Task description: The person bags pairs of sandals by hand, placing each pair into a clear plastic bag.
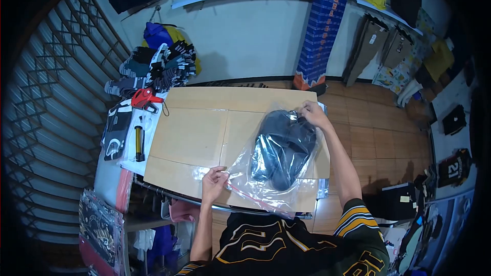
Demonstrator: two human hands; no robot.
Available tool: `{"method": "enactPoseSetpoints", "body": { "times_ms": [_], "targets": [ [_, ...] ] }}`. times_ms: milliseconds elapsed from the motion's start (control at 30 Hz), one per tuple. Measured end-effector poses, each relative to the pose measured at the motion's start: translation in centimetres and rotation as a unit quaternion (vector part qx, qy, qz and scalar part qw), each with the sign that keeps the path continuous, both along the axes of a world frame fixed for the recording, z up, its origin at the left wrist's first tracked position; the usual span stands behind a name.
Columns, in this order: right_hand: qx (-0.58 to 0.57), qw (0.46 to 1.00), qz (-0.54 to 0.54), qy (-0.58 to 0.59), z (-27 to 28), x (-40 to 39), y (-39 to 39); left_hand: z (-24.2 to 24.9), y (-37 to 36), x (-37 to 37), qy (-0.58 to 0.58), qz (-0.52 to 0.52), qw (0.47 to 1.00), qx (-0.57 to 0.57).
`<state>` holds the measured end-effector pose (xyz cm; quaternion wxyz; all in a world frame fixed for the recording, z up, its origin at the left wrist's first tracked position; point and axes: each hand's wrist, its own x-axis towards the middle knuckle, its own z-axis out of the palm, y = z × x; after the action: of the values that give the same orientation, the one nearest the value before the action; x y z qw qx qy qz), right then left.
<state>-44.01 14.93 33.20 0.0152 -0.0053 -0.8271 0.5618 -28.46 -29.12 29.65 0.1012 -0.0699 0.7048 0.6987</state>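
Note:
A clear plastic bag (240,174) lies on a sheet of cardboard (189,133), with a dark, rounded soft item (281,148) inside it. I cannot make out what kind of item that is. Along the bag's near edge runs a thin red strip (255,200). My left hand (215,184) pinches the bag's near left corner, by the end of that strip. At the far right, my right hand (314,114) has its fingers closed at the top of the bag, beside a small shiny patch on the dark item; whether it also grips the item is hidden.
Left of the cardboard are a red tape dispenser (146,100), a black and yellow cylindrical tool (139,143) and a pile of socks (163,69). A metal lattice gate (56,122) stands at the left. Trousers (365,46) hang on the far right wall.

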Motion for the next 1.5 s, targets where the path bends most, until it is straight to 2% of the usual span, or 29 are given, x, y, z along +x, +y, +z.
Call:
{"method": "enactPoseSetpoints", "body": {
  "times_ms": [33,67,133,233,300,367,433,500,567,633,733,833,1000,1133,1267,1500],
  "targets": [
    [0.075,0.996,-0.031,0.039,0.0,-0.1,-0.1,-0.3,-0.3,0.3,0.001,-0.009,1.000,0.000],
    [0.076,0.996,-0.032,0.040,0.5,0.3,-0.4,-0.5,-0.5,0.4,0.002,-0.019,1.000,0.000],
    [0.112,0.976,-0.131,0.130,2.4,2.9,-1.8,-0.5,-0.9,0.8,-0.008,-0.029,1.000,-0.004],
    [0.092,0.964,-0.199,0.153,4.3,8.5,-3.5,0.3,-1.2,0.9,-0.026,-0.057,0.998,-0.008],
    [0.155,0.947,-0.245,0.139,3.6,13.0,-3.7,0.4,-1.8,0.7,-0.032,-0.085,0.996,-0.011],
    [0.116,0.951,-0.271,0.092,2.4,18.0,-4.3,-0.3,-2.6,0.4,-0.033,-0.108,0.993,-0.019],
    [0.070,0.965,-0.253,0.001,1.0,23.6,-5.5,-0.6,-3.2,0.0,-0.038,-0.131,0.990,-0.031],
    [0.028,0.975,-0.191,-0.113,-2.2,28.7,-6.5,-0.8,-3.6,-0.3,-0.041,-0.149,0.988,-0.028],
    [-0.085,0.962,-0.192,-0.177,-2.0,32.4,-9.8,-0.8,-3.7,-0.6,-0.045,-0.168,0.984,-0.024],
    [-0.077,0.958,-0.203,-0.189,-1.0,34.3,-12.5,-0.7,-3.8,-0.9,-0.052,-0.177,0.983,-0.019],
    [-0.085,0.948,-0.227,-0.206,-1.6,36.1,-14.7,-0.6,-3.7,-1.1,-0.047,-0.190,0.980,-0.018],
    [-0.149,0.940,-0.266,-0.156,-3.9,37.2,-16.0,-0.6,-3.7,-0.8,-0.034,-0.194,0.980,-0.019],
    [-0.174,0.930,-0.300,-0.126,-2.9,36.8,-17.6,-1.3,-3.6,-0.7,0.004,-0.189,0.982,-0.003],
    [-0.167,0.929,-0.307,-0.118,-3.7,37.3,-18.1,-1.5,-3.7,-0.8,0.014,-0.200,0.980,0.009],
    [-0.167,0.912,-0.363,-0.097,-3.7,37.2,-18.7,-1.5,-3.5,-0.5,0.031,-0.195,0.980,0.017],
    [-0.158,0.918,-0.349,-0.098,-3.8,37.5,-19.8,-2.0,-3.6,-0.6,0.048,-0.206,0.977,0.009]
  ]
}}
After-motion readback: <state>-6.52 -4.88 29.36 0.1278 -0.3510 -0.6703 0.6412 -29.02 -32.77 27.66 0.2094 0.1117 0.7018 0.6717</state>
